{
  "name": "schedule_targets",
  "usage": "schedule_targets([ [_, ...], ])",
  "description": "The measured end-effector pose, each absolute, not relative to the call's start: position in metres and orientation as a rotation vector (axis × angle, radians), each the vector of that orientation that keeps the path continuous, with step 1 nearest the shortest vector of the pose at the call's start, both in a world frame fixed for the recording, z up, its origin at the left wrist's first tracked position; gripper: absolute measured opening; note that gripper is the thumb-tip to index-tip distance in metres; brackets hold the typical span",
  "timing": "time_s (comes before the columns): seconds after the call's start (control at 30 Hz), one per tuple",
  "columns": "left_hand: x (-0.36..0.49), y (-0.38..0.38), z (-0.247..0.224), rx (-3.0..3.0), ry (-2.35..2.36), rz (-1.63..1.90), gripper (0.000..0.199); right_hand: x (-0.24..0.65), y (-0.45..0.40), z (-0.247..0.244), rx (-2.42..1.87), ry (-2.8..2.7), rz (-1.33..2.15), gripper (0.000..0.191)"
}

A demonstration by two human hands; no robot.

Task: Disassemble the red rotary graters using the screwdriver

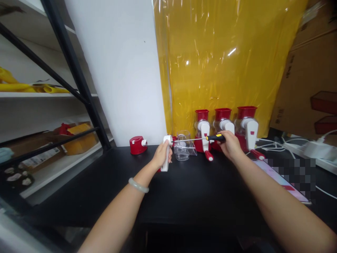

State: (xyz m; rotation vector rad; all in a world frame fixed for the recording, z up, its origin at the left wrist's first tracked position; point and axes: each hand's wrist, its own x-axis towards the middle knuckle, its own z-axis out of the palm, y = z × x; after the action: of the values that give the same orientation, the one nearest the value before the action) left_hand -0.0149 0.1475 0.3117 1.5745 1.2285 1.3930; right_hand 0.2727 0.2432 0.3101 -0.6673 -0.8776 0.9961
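Three grinders [251,131], one red base [138,146], one clear housing [182,154]. Left hand [161,154]: fingers wrapped round one white crank [165,164]. Right hand [230,145]: fingers clamped on one screwdriver [214,137].

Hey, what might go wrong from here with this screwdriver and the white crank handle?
The screwdriver in the right hand could slip off the white crank handle and jab the left hand, which grips the handle close to the tip. A sideways swing might also knock the clear plastic housing, which shows right behind the screwdriver.
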Motion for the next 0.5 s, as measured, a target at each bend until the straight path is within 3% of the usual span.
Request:
schedule_targets([
  [0.23, -0.028, 0.130, 0.321, 2.243, 1.599, 1.339, 0.031, 0.279, 0.242, 0.304, -1.031, -0.953, 0.955, 0.040],
  [0.5, -0.029, 0.138, 0.312, 2.047, 1.406, 1.387, 0.032, 0.278, 0.250, 0.294, -0.865, -1.016, 1.037, 0.036],
])
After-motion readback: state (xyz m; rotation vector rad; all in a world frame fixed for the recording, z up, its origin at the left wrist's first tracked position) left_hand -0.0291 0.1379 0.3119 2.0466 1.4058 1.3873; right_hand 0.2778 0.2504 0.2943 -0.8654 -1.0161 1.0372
